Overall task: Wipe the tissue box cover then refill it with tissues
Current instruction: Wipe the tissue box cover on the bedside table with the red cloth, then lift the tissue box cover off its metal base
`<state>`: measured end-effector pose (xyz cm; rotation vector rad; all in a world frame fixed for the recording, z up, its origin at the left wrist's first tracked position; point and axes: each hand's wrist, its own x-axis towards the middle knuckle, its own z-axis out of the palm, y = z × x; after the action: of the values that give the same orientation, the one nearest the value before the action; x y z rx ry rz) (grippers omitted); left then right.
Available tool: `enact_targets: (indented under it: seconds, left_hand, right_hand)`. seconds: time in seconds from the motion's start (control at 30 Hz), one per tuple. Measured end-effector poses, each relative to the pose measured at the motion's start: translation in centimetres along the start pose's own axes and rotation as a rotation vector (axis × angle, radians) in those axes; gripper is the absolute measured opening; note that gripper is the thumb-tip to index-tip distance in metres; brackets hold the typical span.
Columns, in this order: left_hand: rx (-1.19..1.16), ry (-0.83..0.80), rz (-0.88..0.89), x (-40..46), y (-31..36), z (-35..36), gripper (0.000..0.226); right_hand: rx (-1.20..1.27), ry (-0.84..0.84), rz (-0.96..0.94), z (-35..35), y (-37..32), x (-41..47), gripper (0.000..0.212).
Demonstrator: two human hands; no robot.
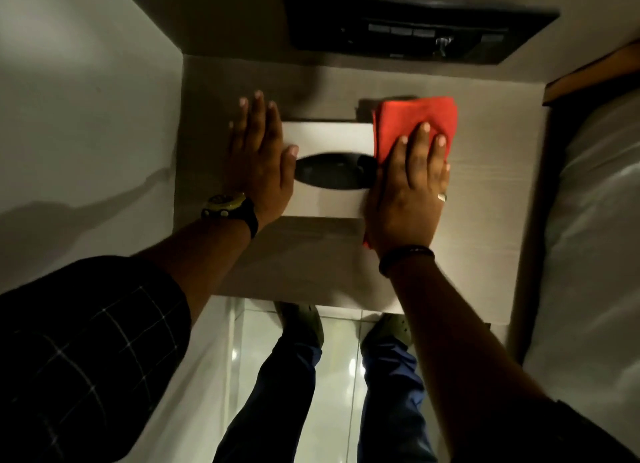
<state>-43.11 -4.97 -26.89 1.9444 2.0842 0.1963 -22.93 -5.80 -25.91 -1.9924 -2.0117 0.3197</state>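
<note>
The white cover [325, 171] lay on the desk [485, 199], near its middle, with the dark oval slot facing up. The left hand [258, 164] lay flat on the left end of the cover, fingers straight and spread, its grip open and holding nothing. This wrist wore a watch [227, 208]. The right hand [408, 192] pressed a red cloth [415, 119] against the right end of the cover with straight fingers, so this grip was open too. A ring [442, 197] was on one finger and a dark band [407, 258] on the wrist. Behind the desk a dark panel [415, 22] was on the wall. A bed [595, 220] with white sheets stood just right of the desk.
</note>
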Motion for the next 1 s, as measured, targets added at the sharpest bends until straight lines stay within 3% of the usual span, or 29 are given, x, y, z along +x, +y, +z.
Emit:
enact_targets:
  seconds: [0.23, 0.4, 0.53, 0.63, 0.77, 1.0]
  left_hand:
    - [0.077, -0.018, -0.003, 0.1, -0.1, 0.5, 0.064]
    - [0.210, -0.100, -0.069, 0.4, 0.5, -0.4, 0.066]
    - [0.165, -0.166, -0.073, 0.4, 3.0, -2.6, 0.069]
    - [0.085, -0.238, 0.109, -0.1, 7.8, -4.5, 0.069]
    - [-0.002, -0.295, 0.367, -0.8, 18.6, -7.4, 0.072]
    - [-0.037, -0.136, 0.758, -0.7, 37.3, -11.1, 0.076]
  right_hand:
    - [0.121, 0.052, 0.033, 0.0, -0.2, 0.3, 0.043]
    - [0.257, -0.052, 0.132, -2.6, 0.7, 1.3, 0.047]
    - [0.442, 0.164, 0.281, -9.3, 2.5, 2.0, 0.050]
    - [0.562, 0.376, 0.328, -15.6, 4.0, 2.1, 0.047]
    - [0.630, 0.489, 0.424, -23.5, 7.2, 1.3, 0.041]
    - [0.676, 0.643, 0.640, -35.0, 15.6, -0.8, 0.040]
